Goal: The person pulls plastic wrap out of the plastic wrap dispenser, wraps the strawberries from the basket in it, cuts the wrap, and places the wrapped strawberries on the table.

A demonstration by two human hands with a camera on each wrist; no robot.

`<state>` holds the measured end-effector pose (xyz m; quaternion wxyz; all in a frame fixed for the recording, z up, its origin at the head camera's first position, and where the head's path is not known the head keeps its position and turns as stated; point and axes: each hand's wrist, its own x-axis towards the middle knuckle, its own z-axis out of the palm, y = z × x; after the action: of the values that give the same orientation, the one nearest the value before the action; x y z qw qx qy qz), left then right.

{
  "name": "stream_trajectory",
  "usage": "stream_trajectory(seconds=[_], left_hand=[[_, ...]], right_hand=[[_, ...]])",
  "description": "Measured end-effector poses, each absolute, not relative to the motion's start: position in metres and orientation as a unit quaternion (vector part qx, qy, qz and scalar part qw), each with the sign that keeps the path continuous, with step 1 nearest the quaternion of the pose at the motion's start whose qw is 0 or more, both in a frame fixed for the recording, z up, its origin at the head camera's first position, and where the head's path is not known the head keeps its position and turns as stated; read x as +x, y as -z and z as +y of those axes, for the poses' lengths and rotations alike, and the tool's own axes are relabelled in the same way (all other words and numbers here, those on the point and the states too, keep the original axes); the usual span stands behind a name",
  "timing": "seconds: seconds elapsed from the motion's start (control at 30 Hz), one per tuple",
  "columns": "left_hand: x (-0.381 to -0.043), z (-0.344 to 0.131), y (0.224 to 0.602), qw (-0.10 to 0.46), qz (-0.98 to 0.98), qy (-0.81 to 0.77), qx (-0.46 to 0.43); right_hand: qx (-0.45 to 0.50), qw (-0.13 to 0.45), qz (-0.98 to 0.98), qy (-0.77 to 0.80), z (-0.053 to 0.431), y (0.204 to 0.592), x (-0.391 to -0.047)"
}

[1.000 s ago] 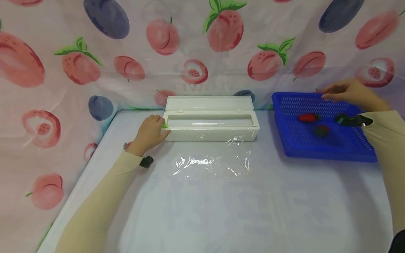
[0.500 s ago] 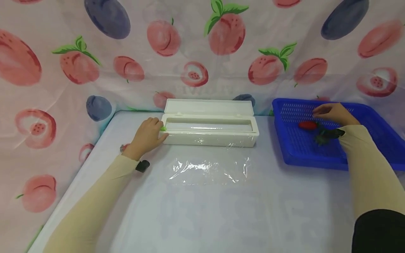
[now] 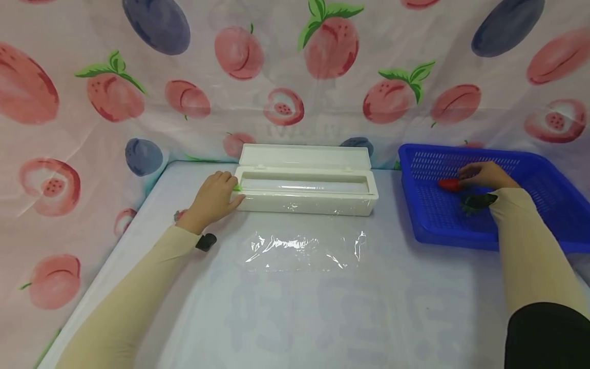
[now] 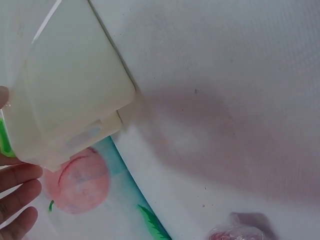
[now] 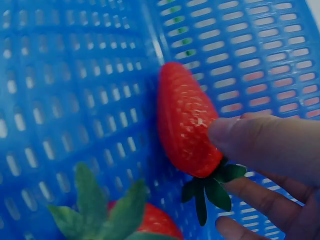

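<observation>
My left hand (image 3: 209,200) grips the left end of a white cling film box (image 3: 258,203), thumb in front and fingers behind. Beside its fingertips shows a green slide cutter (image 4: 6,140). The lid stands open, and a sheet of clear film (image 3: 295,243) runs from the box onto the table. Inside a blue basket (image 3: 451,238) my right hand (image 3: 486,175) pinches a red strawberry (image 5: 187,120) near its leafy end, its thumb on the red side. A second strawberry (image 5: 160,222) lies close by, partly hidden under its leaves.
A small red thing in clear wrap (image 4: 237,232) lies left of the box, mostly behind the left wrist in the head view. A fruit-printed cloth (image 3: 322,113) hangs behind the white table (image 3: 322,318).
My right hand has come left and down from the basket's back rim to the strawberry and taken hold of it. The left hand stays at the box. The head view has shifted slightly.
</observation>
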<state>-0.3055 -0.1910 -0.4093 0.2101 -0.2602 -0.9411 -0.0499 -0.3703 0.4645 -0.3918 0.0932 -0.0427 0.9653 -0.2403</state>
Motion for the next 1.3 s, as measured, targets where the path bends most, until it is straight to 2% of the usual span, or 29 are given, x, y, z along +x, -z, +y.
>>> stream_trajectory(seconds=[0.1, 0.33, 0.87, 1.3], left_hand=[[-0.307, -0.192, 0.409, 0.207, -0.942, 0.049, -0.259], [-0.308, -0.193, 0.409, 0.203, -0.944, 0.054, -0.256], [-0.314, -0.192, 0.406, 0.189, -0.944, 0.053, -0.265], [-0.318, -0.195, 0.404, 0.184, -0.946, 0.048, -0.264]], right_hand=[[-0.031, 0.123, 0.958, 0.258, 0.463, 0.392, -0.370], [-0.052, 0.115, 0.967, 0.220, 0.462, 0.396, -0.374], [-0.058, 0.187, 0.960, 0.202, 0.457, 0.392, -0.374], [-0.065, 0.191, 0.961, 0.191, 0.452, 0.391, -0.374]])
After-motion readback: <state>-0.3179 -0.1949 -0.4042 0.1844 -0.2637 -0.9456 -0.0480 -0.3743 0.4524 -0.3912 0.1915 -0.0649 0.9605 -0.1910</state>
